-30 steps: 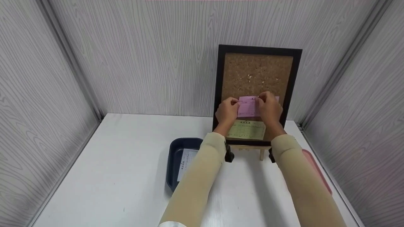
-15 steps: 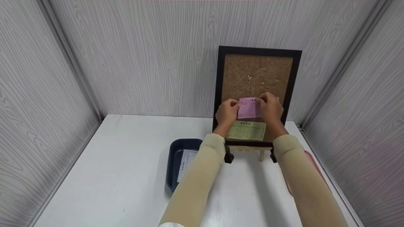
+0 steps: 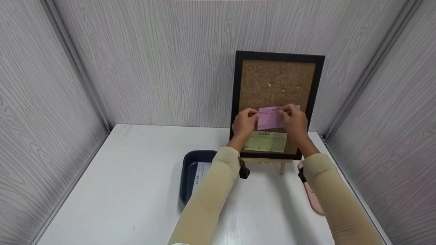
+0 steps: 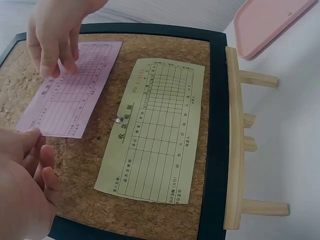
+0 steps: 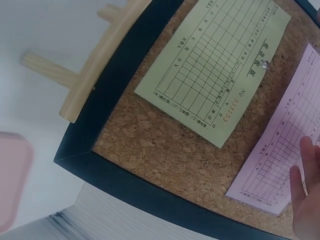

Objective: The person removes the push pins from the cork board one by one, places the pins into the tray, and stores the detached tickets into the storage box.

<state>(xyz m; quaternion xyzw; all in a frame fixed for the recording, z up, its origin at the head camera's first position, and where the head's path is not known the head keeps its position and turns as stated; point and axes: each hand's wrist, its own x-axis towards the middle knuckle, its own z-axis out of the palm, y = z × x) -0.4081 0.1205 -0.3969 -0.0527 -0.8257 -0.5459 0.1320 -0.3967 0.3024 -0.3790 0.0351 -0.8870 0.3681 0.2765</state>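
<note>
A pink receipt slip (image 3: 268, 119) lies over the lower part of a black-framed cork board (image 3: 277, 80). My left hand (image 3: 244, 123) pinches its left edge; the thumb overlaps the slip's corner in the left wrist view. At the slip's top edge is my right hand (image 3: 295, 120), thumb and forefinger close together over the printed title. Its fingers (image 5: 309, 165) reach across the slip in the right wrist view. I cannot tell whether the right fingertips hold anything. Below, a yellow-green receipt slip (image 4: 152, 130) is fixed to the cork by a clear pushpin (image 4: 119, 120).
The board leans on a wooden easel (image 4: 234, 140) near the back wall. A dark blue tray (image 3: 185, 170) with a white printed slip (image 3: 201, 173) stands to the left, partly behind my left sleeve. A pink tray (image 3: 315, 200) lies at the right, half covered by my right sleeve.
My right hand and forearm have shifted slightly right, uncovering more of the pink slip's title and more of the pink tray. My left hand keeps its pinch at the slip's left edge.
</note>
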